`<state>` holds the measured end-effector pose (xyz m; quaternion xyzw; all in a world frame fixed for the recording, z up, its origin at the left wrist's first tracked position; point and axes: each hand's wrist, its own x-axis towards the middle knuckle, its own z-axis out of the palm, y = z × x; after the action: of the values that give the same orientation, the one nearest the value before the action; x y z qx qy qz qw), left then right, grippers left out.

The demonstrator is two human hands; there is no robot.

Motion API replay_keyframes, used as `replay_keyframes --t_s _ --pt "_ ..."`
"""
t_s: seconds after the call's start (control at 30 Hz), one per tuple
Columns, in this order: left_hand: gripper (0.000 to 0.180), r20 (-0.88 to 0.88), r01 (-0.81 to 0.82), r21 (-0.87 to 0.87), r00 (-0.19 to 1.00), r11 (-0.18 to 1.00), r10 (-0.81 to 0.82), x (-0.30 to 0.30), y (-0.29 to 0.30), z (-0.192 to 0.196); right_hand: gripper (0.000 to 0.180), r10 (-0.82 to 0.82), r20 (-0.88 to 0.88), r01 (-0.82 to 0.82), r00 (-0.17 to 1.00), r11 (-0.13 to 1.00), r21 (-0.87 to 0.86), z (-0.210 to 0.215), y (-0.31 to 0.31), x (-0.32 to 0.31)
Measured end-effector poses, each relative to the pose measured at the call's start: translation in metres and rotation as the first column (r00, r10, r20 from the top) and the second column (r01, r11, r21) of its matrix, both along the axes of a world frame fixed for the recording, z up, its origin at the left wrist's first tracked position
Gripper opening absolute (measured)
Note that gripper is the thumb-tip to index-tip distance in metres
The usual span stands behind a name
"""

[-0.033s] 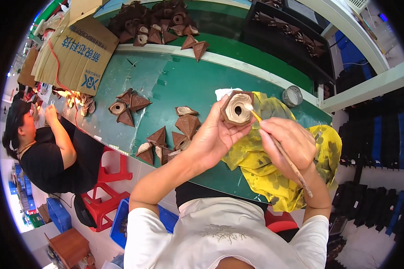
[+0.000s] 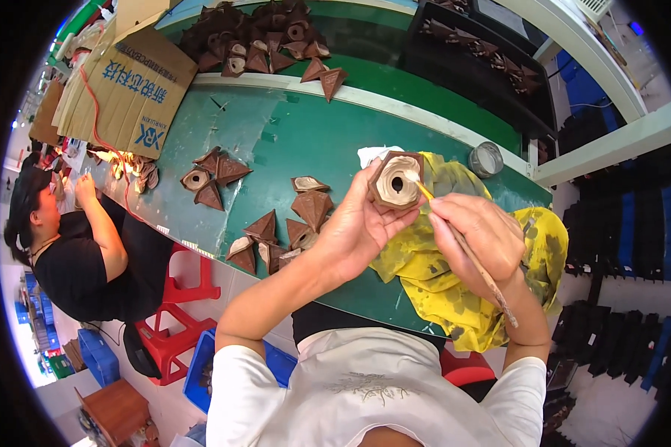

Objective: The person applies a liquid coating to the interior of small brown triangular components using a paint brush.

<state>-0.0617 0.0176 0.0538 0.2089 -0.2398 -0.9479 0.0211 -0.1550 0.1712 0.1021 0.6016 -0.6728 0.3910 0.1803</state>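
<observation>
In my left hand (image 2: 358, 227) is a brown faceted piece (image 2: 397, 181) with a cream-coloured hollow and a dark round hole in its middle. Its hollow side faces up toward me. My right hand (image 2: 479, 237) is closed round a thin paintbrush (image 2: 470, 255), held like a pen. The brush's pale tip touches or nearly touches the cream inner wall, to the right of the hole. A yellow cloth with dark stains (image 2: 455, 283) lies beneath my right hand and forearm.
Similar brown pieces (image 2: 311, 208) lie left of my left hand, with another small group (image 2: 215, 177) farther left. A larger pile (image 2: 253, 37) is at the back. A round metal tin (image 2: 486, 159) stands beyond the cloth. A cardboard box (image 2: 130, 89) and a seated co-worker (image 2: 74, 238) are at left.
The brown piece has shifted very slightly in my left hand. Brush and hands otherwise stay almost in the same place.
</observation>
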Motion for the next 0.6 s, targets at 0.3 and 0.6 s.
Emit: replay_keyframes --t_s 0.3,0.6 --pt "0.053 -0.001 -0.003 -0.013 1.0 1.0 0.003 0.003 -0.002 -0.001 0.025 -0.036 -0.019 0.037 0.999 0.999 0.022 -0.006 0.003 -0.001" --pt "0.049 -0.031 -0.014 -0.006 0.999 1.0 0.014 -0.004 -0.018 -0.013 0.023 -0.083 -0.023 0.084 0.996 0.996 0.04 -0.005 0.01 -0.008"
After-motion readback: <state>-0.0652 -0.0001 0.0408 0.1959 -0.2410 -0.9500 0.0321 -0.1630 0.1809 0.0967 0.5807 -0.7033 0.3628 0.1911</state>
